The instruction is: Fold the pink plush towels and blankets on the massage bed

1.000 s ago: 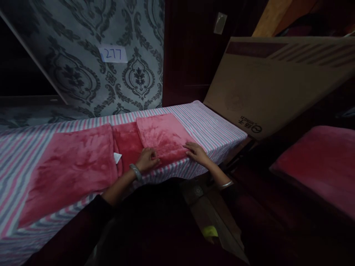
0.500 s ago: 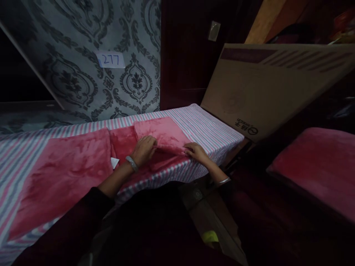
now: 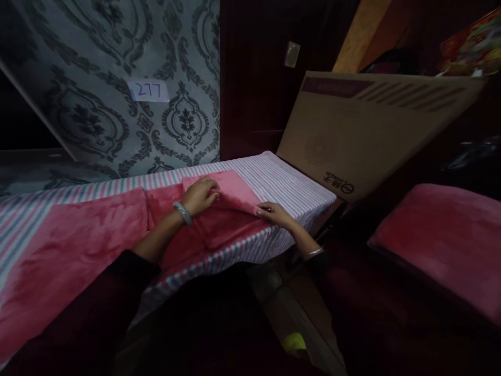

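Note:
A pink plush cloth (image 3: 230, 185), folded over on itself, lies on the striped tablecloth (image 3: 287, 177). My left hand (image 3: 200, 196) pinches its raised flap near the middle of the front edge. At the right end of that edge, my right hand (image 3: 274, 214) grips the corner between thumb and fingers. Between the hands the flap is lifted, showing a darker red layer (image 3: 230, 224) below it. Left of this, a second pink plush section (image 3: 94, 224) lies flat; whether both are one piece I cannot tell.
A large cardboard box (image 3: 352, 130) leans beyond the table's right end. A pink plush-covered seat or cushion (image 3: 442, 240) is at the right. Behind the table stands a patterned wall with a paper label (image 3: 148, 90). A yellow-green item (image 3: 294, 342) lies low down in front.
The front edge of the cloth's flap has been drawn back and up between my hands, so more of the darker layer shows. My left hand has moved slightly back. The view has shifted a little.

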The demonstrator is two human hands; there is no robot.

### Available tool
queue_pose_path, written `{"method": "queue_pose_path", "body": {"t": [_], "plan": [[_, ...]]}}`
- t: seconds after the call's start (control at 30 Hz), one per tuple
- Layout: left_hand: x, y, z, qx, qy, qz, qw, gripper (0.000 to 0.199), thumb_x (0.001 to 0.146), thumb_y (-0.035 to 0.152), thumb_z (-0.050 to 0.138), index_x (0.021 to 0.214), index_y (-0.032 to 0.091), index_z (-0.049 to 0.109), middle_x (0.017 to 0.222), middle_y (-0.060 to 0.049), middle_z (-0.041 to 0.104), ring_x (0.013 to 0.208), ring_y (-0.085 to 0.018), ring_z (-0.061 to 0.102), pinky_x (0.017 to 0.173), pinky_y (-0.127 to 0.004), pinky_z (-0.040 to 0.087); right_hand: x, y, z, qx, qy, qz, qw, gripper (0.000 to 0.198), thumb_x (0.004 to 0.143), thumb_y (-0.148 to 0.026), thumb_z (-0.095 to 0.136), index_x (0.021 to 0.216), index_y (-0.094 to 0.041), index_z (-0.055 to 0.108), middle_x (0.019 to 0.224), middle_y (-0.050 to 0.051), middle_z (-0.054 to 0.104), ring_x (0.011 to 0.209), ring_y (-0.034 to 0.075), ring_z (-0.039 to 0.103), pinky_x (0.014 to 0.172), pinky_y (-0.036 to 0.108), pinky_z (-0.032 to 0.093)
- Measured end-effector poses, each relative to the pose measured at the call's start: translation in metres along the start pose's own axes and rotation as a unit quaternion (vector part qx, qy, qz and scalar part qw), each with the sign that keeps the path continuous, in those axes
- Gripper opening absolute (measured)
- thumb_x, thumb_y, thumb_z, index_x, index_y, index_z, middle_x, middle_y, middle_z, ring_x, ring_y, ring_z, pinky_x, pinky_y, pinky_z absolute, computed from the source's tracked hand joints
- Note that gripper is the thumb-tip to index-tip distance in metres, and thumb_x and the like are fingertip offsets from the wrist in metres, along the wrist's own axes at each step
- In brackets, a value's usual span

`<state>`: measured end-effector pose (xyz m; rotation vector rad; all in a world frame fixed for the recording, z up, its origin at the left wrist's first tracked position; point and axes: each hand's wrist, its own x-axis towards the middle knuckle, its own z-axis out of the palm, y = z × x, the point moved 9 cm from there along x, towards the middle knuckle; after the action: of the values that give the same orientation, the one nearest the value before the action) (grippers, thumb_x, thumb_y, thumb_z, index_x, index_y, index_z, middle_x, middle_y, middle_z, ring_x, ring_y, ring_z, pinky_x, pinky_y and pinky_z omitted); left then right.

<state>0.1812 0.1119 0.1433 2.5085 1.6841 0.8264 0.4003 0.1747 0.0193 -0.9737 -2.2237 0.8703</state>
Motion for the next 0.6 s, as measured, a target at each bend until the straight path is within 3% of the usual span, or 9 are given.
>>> {"method": "queue_pose_path", "body": {"t": [0.17, 0.3, 0.43, 0.53, 0.6], "plan": [[0.015, 0.010, -0.012, 0.062, -0.009, 0.012, 0.998, 0.003, 0.083, 0.015, 0.061, 0.083, 0.018, 0.059, 0.091, -0.006, 0.060, 0.089, -0.022, 0.057, 0.087, -0.035, 0.046, 0.008, 0.009, -0.010, -0.063, 0.025, 0.021, 0.997, 0.021, 0.082, -0.030, 0.061, 0.092, -0.017, 0.074, 0.090, 0.003, 0.072, 0.082, 0.018, 0.065, 0.073, 0.026, 0.049], [0.003, 0.017, -0.009, 0.109, -0.004, 0.048, 0.993, 0.008, 0.084, 0.011, 0.061, 0.082, 0.018, 0.060, 0.091, -0.007, 0.059, 0.090, -0.023, 0.056, 0.088, -0.036, 0.045, 0.006, 0.014, -0.015, -0.113, 0.082, 0.038, 0.990, 0.012, 0.081, -0.024, 0.061, 0.089, -0.018, 0.067, 0.086, 0.004, 0.067, 0.082, 0.019, 0.060, 0.074, 0.028, 0.046], [-0.046, 0.017, 0.029, 0.154, -0.051, 0.111, 0.981, 0.011, 0.090, 0.010, 0.056, 0.082, 0.017, 0.059, 0.087, -0.007, 0.058, 0.084, -0.022, 0.054, 0.082, -0.037, 0.045, -0.012, 0.011, -0.012, -0.218, 0.156, 0.038, 0.963, 0.015, 0.085, -0.017, 0.053, 0.098, -0.019, 0.061, 0.103, 0.009, 0.062, 0.098, 0.023, 0.054, 0.084, 0.032, 0.043], [-0.093, 0.016, 0.071, 0.165, -0.115, 0.165, 0.966, 0.013, 0.092, 0.009, 0.053, 0.089, 0.018, 0.061, 0.089, -0.008, 0.060, 0.084, -0.023, 0.054, 0.079, -0.036, 0.044, -0.026, 0.009, -0.003, -0.320, 0.162, 0.028, 0.933, 0.014, 0.086, -0.015, 0.053, 0.097, -0.020, 0.059, 0.102, 0.010, 0.060, 0.100, 0.025, 0.052, 0.084, 0.033, 0.044], [-0.113, 0.013, 0.087, 0.167, -0.125, 0.168, 0.964, 0.016, 0.093, 0.008, 0.050, 0.092, 0.018, 0.062, 0.091, -0.008, 0.061, 0.086, -0.023, 0.054, 0.078, -0.036, 0.044, -0.031, 0.010, -0.001, -0.346, 0.159, 0.025, 0.924, 0.011, 0.088, -0.016, 0.054, 0.097, -0.020, 0.059, 0.101, 0.010, 0.059, 0.100, 0.025, 0.052, 0.083, 0.033, 0.044]]}}
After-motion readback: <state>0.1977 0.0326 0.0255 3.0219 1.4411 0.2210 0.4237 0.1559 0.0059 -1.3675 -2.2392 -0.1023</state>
